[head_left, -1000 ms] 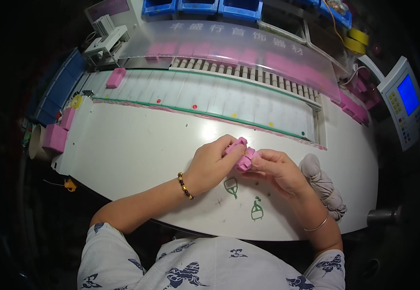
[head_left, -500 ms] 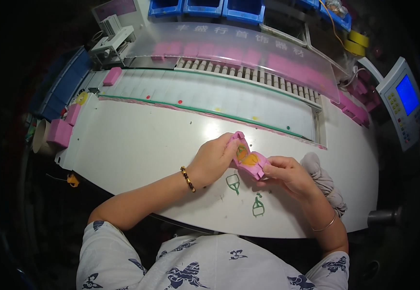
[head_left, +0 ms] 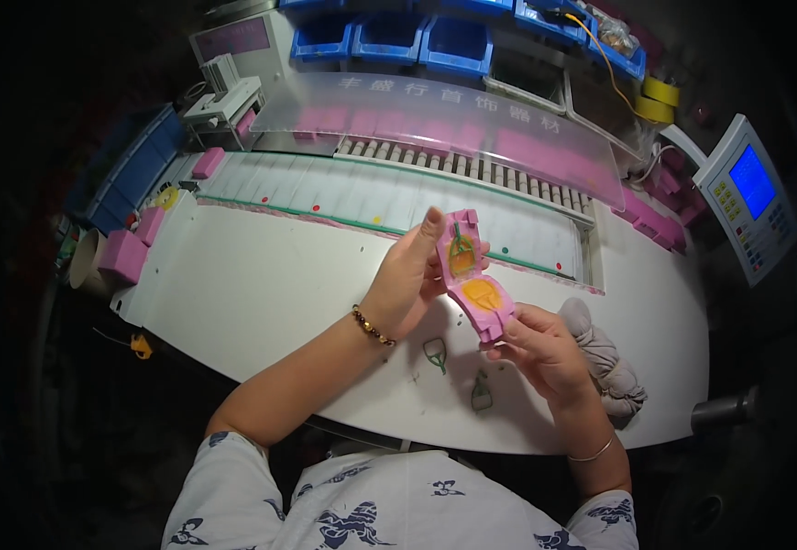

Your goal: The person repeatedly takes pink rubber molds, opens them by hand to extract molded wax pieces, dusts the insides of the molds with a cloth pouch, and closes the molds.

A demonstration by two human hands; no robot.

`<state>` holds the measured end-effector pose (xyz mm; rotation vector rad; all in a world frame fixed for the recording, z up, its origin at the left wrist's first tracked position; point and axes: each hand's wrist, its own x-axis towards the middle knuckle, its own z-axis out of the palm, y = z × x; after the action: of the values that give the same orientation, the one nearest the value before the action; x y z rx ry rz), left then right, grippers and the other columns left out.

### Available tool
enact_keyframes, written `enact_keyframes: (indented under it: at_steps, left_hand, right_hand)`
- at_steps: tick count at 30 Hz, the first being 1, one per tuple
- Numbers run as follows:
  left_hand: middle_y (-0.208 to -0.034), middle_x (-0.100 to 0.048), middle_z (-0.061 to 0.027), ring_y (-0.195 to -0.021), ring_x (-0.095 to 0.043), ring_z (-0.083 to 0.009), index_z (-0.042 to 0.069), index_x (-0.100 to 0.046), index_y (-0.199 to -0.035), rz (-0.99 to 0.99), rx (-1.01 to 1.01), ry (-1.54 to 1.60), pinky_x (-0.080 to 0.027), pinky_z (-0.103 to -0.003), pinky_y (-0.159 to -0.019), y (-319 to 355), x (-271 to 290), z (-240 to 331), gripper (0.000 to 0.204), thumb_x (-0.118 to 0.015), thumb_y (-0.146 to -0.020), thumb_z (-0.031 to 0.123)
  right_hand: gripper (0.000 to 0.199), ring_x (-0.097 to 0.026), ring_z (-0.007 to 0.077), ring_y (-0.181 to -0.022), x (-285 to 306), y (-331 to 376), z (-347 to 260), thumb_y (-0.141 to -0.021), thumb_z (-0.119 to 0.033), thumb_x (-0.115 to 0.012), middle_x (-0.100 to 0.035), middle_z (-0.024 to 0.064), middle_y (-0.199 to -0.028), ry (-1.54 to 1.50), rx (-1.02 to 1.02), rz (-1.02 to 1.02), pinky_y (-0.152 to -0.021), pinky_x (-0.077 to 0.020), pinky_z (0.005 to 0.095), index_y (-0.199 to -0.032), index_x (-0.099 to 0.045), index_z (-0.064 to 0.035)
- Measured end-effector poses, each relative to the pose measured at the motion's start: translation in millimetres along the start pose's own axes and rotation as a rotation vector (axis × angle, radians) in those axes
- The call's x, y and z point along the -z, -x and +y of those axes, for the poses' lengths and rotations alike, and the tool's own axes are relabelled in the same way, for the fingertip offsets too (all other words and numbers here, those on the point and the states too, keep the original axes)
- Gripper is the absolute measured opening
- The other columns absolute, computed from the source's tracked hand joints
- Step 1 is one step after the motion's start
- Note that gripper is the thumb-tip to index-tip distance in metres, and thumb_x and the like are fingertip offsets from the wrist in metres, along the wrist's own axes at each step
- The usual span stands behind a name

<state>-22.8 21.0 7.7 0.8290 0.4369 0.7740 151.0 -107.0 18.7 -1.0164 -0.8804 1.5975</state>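
A pink rubber mold (head_left: 483, 310) is spread open between my two hands, its halves joined at the middle. Yellow-orange patches mark both inner faces. In the upper half sits a thin green wax-like piece (head_left: 459, 240). My left hand (head_left: 403, 289) grips that half from the left, thumb up and fingertips coming round behind it. At the lower end, my right hand (head_left: 549, 353) pinches the other half between thumb and fingers. On the white table beneath lie two green outline-shaped pieces, one (head_left: 436, 353) nearer the left wrist and one (head_left: 481, 394) closer to me.
A grey cloth (head_left: 600, 357) lies right of my right hand. Beyond the mold runs a pale conveyor belt (head_left: 325, 188) beside rollers (head_left: 472, 167) under a clear cover (head_left: 435, 115). Pink blocks (head_left: 123, 257) stand left, a control panel (head_left: 747, 197) right, and blue bins (head_left: 389, 38) behind.
The mold has opened wider, its upper half tilting up so both inner faces show. My left thumb has lifted off its face. The view has shifted slightly and the belt's coloured dots have moved.
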Motion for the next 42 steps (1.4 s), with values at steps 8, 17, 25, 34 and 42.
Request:
enact_keyframes:
  at_steps: [8, 17, 25, 34, 42]
  left_hand:
    - [-0.078, -0.059, -0.0052, -0.066, -0.058, -0.0155, 0.009, -0.056, -0.09, 0.058, 0.126, 0.368, -0.049, -0.029, -0.053, -22.2, -0.4, -10.8, 0.053, -0.051, -0.091, 0.061]
    - [-0.069, -0.061, -0.0082, -0.053, -0.058, -0.0178, 0.003, -0.057, -0.085, 0.187, 0.141, 0.006, -0.047, -0.028, -0.049, -13.4, -6.3, -14.7, 0.035, -0.046, -0.097, 0.034]
    - [-0.067, -0.059, -0.005, -0.051, -0.057, -0.0126, 0.006, -0.056, -0.08, 0.137, 0.031, 0.0, -0.044, -0.025, -0.044, -8.9, -13.9, -17.1, 0.033, -0.052, -0.096, 0.034]
    - [-0.08, -0.065, -0.0059, -0.067, -0.063, -0.0147, 0.002, -0.066, -0.094, -0.071, 0.269, -0.096, -0.05, -0.025, -0.057, 0.5, -18.4, -8.9, 0.041, -0.052, -0.098, 0.04]
    - [-0.085, -0.067, -0.0072, -0.074, -0.064, -0.0123, -0.003, -0.067, -0.1, -0.14, 0.178, -0.114, -0.052, -0.025, -0.066, 4.5, -10.0, -6.1, 0.022, -0.062, -0.093, 0.018]
  right_hand:
    - [0.024, -0.061, 0.0094, -0.073, -21.5, -19.8, 1.8, -0.092, -0.021, -0.065, -0.068, 0.0047, -0.085, 0.193, -0.134, -0.094, -0.068, -0.0498, 0.0232, -0.098, -0.068, 0.0015]
    - [0.009, -0.049, 0.0031, -0.064, -19.2, -40.3, -8.8, -0.085, -0.004, -0.071, -0.055, -0.0023, -0.077, 0.523, 0.588, 0.425, -0.053, -0.039, 0.0196, -0.088, -0.062, -0.0047]
    - [0.009, -0.043, 0.006, -0.064, -15.6, -38.2, -6.9, -0.081, 0.002, -0.07, -0.049, 0.0022, -0.083, 0.916, 0.801, 0.369, -0.053, -0.0378, 0.0207, -0.088, -0.066, -0.0018]
    - [0.022, -0.046, 0.0146, -0.055, 0.3, -31.2, -6.6, -0.071, 0.008, -0.076, -0.049, 0.0053, -0.077, 1.289, 1.252, 0.639, -0.045, -0.0364, 0.0269, -0.088, -0.068, -0.0031]
    - [0.017, -0.046, 0.0128, -0.055, -5.5, -31.8, -1.7, -0.072, 0.007, -0.075, -0.049, 0.0051, -0.074, 1.131, 1.098, 0.422, -0.046, -0.0346, 0.0258, -0.084, -0.066, -0.0011]
